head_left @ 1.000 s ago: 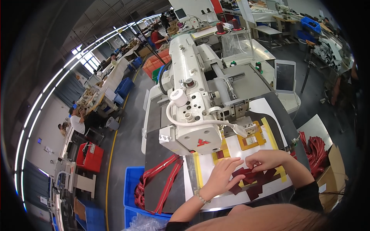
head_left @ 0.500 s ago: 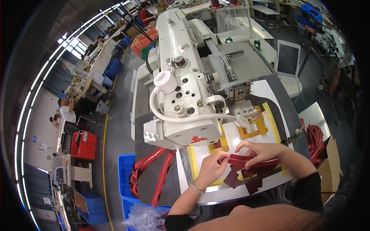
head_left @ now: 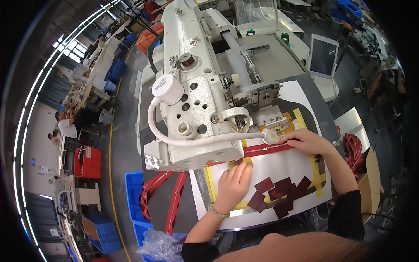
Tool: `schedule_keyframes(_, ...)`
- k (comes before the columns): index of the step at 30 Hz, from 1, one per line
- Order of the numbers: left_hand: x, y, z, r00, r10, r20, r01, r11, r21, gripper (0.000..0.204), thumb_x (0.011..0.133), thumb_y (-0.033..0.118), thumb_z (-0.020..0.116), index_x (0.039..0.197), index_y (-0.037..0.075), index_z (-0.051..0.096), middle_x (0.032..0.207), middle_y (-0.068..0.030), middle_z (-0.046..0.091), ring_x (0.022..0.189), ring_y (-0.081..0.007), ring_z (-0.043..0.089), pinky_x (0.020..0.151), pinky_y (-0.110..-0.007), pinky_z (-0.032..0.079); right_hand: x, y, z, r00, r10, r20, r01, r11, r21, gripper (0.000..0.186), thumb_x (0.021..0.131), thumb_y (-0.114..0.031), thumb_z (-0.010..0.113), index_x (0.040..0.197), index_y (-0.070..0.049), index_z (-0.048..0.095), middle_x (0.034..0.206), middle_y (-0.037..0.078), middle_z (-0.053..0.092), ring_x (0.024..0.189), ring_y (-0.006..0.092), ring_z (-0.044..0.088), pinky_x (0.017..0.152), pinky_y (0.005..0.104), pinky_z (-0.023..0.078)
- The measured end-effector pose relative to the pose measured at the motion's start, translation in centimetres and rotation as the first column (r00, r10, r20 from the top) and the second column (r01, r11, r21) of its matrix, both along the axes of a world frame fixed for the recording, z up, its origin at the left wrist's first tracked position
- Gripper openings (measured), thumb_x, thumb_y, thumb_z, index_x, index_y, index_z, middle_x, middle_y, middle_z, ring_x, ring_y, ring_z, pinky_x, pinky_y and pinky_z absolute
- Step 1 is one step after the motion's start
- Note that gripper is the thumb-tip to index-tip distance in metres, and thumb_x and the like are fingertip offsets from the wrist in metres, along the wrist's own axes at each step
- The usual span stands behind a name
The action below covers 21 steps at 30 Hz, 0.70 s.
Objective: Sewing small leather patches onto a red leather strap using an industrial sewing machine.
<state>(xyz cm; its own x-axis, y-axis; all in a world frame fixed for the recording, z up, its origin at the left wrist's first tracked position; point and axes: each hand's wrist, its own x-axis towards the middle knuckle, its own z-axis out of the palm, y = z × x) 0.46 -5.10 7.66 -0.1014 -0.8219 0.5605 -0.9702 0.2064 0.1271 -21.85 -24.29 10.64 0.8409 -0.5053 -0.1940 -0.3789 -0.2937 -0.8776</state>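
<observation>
My right hand [head_left: 304, 140] grips the right part of a red zipper strip [head_left: 265, 149], laid across a white template board [head_left: 279, 167] just in front of the yellow clamp frame [head_left: 287, 120]. My left hand [head_left: 234, 184] is at the front of the white industrial sewing machine's head [head_left: 205, 150], fingers bent together near the zipper's left part; what they hold is hard to make out. Several dark red fabric squares [head_left: 283, 187] lie loosely on the board between my forearms. More red zipper strips [head_left: 176, 196] hang over the table at the left.
Blue bins [head_left: 134, 192] with crumpled plastic [head_left: 159, 244] sit left of the table. A cardboard box [head_left: 371, 179] and a red zipper bundle [head_left: 353, 153] are at the right, below a screen [head_left: 322, 54]. Co-workers [head_left: 65, 124] work along a far-left bench, across an aisle.
Both hands and the zipper have moved away from me, up to the machine head and clamp, leaving the fabric squares nearer me. The whole view has shifted, with the machine higher and further left.
</observation>
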Motion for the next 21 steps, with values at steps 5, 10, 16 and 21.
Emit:
schedule_keyframes(5,-2.3,1.1,-1.0,0.99,-0.123,-0.067,0.134,0.974,0.181,0.037,0.079,0.024,0.071,0.108,0.002,0.061,0.118,-0.0211,0.058,0.106,-0.0306,0.059,0.086,-0.038,0.045,0.7,-1.4,-0.2,0.986,0.012,-0.164,0.011,0.99,0.14,0.026,0.092,-0.007,0.05,0.113,-0.002,0.064,0.103,0.01,0.068,0.091,0.0174,0.061,0.082,0.0283,0.047)
schedule_keyframes(10,-2.5,1.0,-1.0,0.992,-0.105,-0.076,0.122,0.958,0.26,0.048,0.079,0.034,0.07,0.113,0.001,0.06,0.126,-0.024,0.054,0.116,-0.033,0.054,0.094,-0.041,0.041,0.0,-3.2,-1.9,0.996,0.081,-0.032,-0.078,0.994,0.079,0.025,0.092,-0.007,0.05,0.111,-0.001,0.065,0.097,0.009,0.068,0.085,0.0167,0.061,0.078,0.028,0.048)
schedule_keyframes(16,-2.4,0.7,-1.3,0.996,-0.048,-0.072,0.069,0.938,0.341,0.069,0.077,0.048,0.068,0.125,0.002,0.054,0.136,-0.0273,0.044,0.126,-0.036,0.045,0.101,-0.045,0.035,1.4,-3.1,-0.4,0.983,0.154,-0.1,-0.136,0.976,0.167,0.026,0.093,-0.007,0.049,0.111,-0.004,0.067,0.097,0.007,0.067,0.087,0.0135,0.059,0.078,0.0267,0.046)
schedule_keyframes(21,-2.3,0.6,-1.8,0.994,0.012,-0.111,0.034,0.915,0.402,0.081,0.075,0.053,0.067,0.134,0.003,0.046,0.138,-0.0285,0.041,0.128,-0.0387,0.041,0.103,-0.047,0.032,2.1,-3.1,-0.3,0.969,0.196,-0.149,-0.162,0.963,0.218,0.026,0.093,-0.009,0.047,0.11,-0.005,0.066,0.078,0.001,0.058,0.069,0.008,0.05,0.063,0.0239,0.043)
